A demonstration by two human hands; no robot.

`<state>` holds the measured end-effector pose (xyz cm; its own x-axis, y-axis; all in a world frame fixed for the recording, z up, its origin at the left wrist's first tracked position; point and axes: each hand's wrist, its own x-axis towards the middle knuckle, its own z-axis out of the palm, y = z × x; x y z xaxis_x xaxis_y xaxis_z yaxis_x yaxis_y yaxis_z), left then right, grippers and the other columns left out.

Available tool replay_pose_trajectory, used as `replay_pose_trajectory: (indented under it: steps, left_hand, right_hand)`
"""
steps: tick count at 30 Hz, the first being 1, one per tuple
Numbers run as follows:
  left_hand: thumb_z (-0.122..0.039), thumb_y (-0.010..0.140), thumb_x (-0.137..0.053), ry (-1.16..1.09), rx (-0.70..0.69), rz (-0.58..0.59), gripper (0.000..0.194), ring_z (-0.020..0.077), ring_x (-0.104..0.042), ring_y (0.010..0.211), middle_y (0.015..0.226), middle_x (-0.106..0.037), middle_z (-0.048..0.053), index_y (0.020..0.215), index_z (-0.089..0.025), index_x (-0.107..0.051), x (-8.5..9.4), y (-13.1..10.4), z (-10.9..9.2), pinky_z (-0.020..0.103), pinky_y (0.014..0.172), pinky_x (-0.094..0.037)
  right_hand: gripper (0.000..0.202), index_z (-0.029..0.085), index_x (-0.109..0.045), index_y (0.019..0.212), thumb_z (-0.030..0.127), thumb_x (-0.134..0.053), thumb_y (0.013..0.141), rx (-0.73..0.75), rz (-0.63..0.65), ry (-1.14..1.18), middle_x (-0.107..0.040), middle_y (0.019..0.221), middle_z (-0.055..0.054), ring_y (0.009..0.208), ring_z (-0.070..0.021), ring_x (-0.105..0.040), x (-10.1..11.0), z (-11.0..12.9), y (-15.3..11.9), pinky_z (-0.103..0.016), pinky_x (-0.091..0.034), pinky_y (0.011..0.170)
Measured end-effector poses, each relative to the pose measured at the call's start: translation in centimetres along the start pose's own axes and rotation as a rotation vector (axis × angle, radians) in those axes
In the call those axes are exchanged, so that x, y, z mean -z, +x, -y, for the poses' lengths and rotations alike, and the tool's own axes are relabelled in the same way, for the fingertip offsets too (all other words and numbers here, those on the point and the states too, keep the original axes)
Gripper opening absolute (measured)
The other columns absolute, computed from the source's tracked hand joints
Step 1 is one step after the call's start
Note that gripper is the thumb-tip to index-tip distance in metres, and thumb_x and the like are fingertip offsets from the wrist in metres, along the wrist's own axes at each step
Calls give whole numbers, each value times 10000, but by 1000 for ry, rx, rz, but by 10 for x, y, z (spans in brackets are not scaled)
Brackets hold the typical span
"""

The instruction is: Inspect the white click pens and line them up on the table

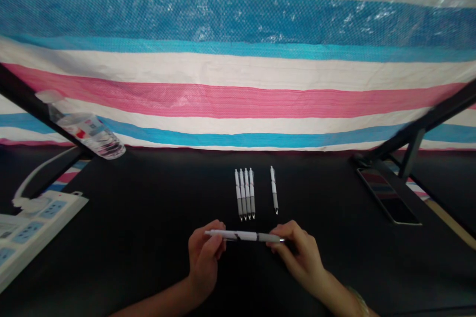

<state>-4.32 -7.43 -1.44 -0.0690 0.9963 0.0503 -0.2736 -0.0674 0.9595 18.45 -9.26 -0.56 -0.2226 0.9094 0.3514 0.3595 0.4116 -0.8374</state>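
A white ballpoint pen [246,236] with a grey grip is held level between my two hands above the black table. My left hand [205,256] pinches its push-button end between thumb and fingers. Around the grey grip near the metal tip, my right hand [299,252] closes with thumb and forefinger. Beyond the hands, several like pens [245,194] lie side by side in a row, tips toward me. One more single pen [274,189] lies apart to their right, also pointing toward me.
At the left are a white power strip [28,233] with a plugged-in cable and a clear water bottle [91,133]. A smartphone [388,195] lies at the right beside a black metal support [412,133]. A striped plastic sheet [238,99] hangs behind the table [148,198].
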Motion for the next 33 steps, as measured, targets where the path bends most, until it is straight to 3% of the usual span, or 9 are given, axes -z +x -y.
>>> replay_pose_trajectory:
  steps: [3,7,11,14,16,20,26,33]
  left_hand:
    - [-346,783,-622,-21,35,-38,346,108,-376,450,483,-424,-23,486,-181,-558,0,1,2,238,429,-301]
    - [-348,766,-647,-31,58,-47,343,105,-382,444,480,-443,-19,478,-179,-568,0,2,3,230,419,-294]
    - [-323,766,-652,-59,40,-38,330,102,-391,448,489,-456,-15,481,-172,-583,0,3,2,223,422,-305]
    - [-310,761,-653,-70,23,-41,326,104,-400,448,485,-455,-14,474,-173,-584,0,2,0,224,421,-314]
    - [-301,757,-658,-62,14,-41,322,108,-407,446,481,-458,-13,469,-177,-588,-1,2,-1,228,421,-325]
    - [-297,761,-662,-51,16,-44,320,112,-410,446,482,-462,-13,470,-184,-590,0,2,0,232,423,-328]
    - [-324,824,-615,-49,17,12,356,106,-369,457,489,-412,-32,502,-186,-550,4,4,5,237,441,-289]
    - [-329,919,-555,47,-36,97,384,108,-383,508,546,-433,-32,565,-178,-552,5,8,2,239,486,-309]
  right_hand:
    - [249,223,-672,849,356,-535,1009,50,81,-60,-652,655,-5,579,-153,-623,5,2,3,-253,-466,579]
    - [255,231,-605,1211,342,-589,982,4,27,40,-735,826,-33,651,-173,-688,2,4,3,-268,-535,629]
    - [83,222,-624,949,288,-585,982,-32,-35,30,-707,766,-22,543,-137,-648,-1,3,2,-236,-500,535]
    - [295,221,-635,813,364,-494,1028,13,87,-49,-654,637,1,565,-144,-641,2,2,2,-243,-473,572]
    - [290,223,-650,879,401,-481,1032,27,112,-68,-683,693,-8,588,-146,-645,3,2,2,-251,-479,603]
    - [125,233,-620,989,357,-612,974,18,-2,-96,-713,797,-20,550,-133,-627,0,2,2,-234,-461,528]
    - [95,238,-636,978,331,-615,978,108,-41,-183,-683,687,19,536,-134,-650,-1,3,3,-228,-461,543]
    - [199,209,-650,932,395,-605,985,77,-48,-190,-642,601,26,457,-119,-597,-3,1,2,-218,-410,459]
